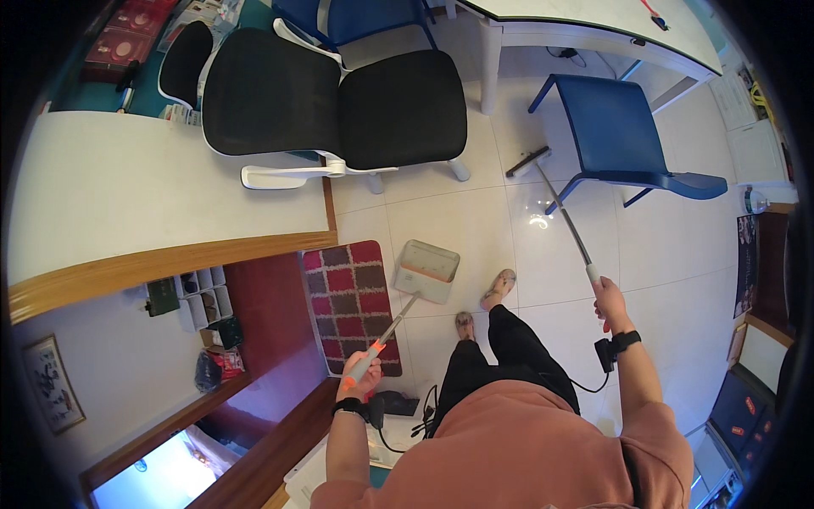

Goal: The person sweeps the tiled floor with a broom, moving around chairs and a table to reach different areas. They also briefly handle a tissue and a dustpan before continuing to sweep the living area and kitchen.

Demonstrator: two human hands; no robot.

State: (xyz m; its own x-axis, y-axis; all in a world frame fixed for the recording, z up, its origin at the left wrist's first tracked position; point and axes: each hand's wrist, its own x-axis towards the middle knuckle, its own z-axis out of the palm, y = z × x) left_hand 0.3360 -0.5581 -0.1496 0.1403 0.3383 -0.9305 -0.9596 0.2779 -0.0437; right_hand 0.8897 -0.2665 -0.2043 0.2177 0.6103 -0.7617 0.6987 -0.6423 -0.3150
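My left hand (pixel 364 374) grips the grey and orange handle of a long-handled dustpan (pixel 425 262). Its grey pan rests on the tiled floor, beside the checked mat and in front of my feet. In my right hand (pixel 609 299) is the pole of a broom (pixel 575 232). The broom's dark bristle head (pixel 528 162) touches the floor ahead, between the black-seated chair and a blue chair, with a little dark debris along its far edge. The pole passes beside one of the blue chair's front legs.
A blue plastic chair (pixel 613 130) stands at the right, near a white table (pixel 604 28). A black office chair (pixel 400 108) with white armrests is at upper left. The red and grey checked mat (pixel 350 299) lies by a doorway on the left. Pale tiles (pixel 661 242) extend rightwards.
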